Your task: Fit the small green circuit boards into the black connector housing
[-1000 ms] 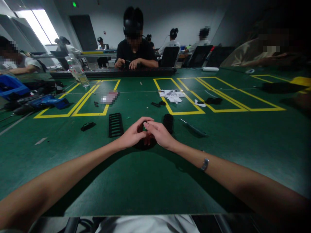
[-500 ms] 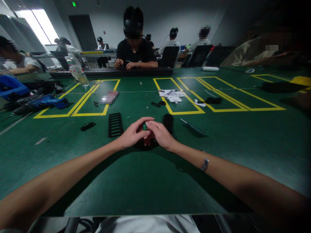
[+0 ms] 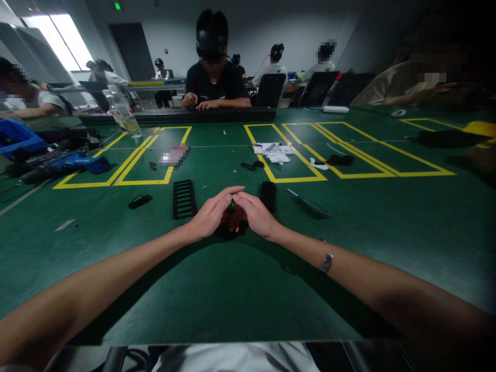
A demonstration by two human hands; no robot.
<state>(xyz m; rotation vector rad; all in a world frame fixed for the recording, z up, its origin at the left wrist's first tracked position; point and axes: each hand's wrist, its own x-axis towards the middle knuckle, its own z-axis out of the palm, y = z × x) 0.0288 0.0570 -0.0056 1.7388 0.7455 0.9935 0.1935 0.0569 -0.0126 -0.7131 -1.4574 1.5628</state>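
Observation:
My left hand [image 3: 214, 213] and my right hand [image 3: 256, 213] meet at the fingertips over the middle of the green table [image 3: 217, 289]. Between them they hold a small green part [image 3: 233, 204], mostly covered by the thumbs and fingers. Both hands are closed around it. Just left of my left hand lies a black slotted rack [image 3: 184, 199]. A black block [image 3: 268, 196] sits right behind my right hand. Farther right is a screwdriver [image 3: 309, 204] with a dark handle.
Black part [image 3: 140, 201] at left; a blue power tool [image 3: 85, 163] and a bottle [image 3: 126, 116] stand farther left. White crumpled paper [image 3: 274, 152] lies beyond the hands. A person [image 3: 215, 77] sits across the table, and a person's arm [image 3: 418, 95] is at right.
Both thumbs have moved inward and up, meeting over the green part, which is now more hidden. The items on the table have not moved.

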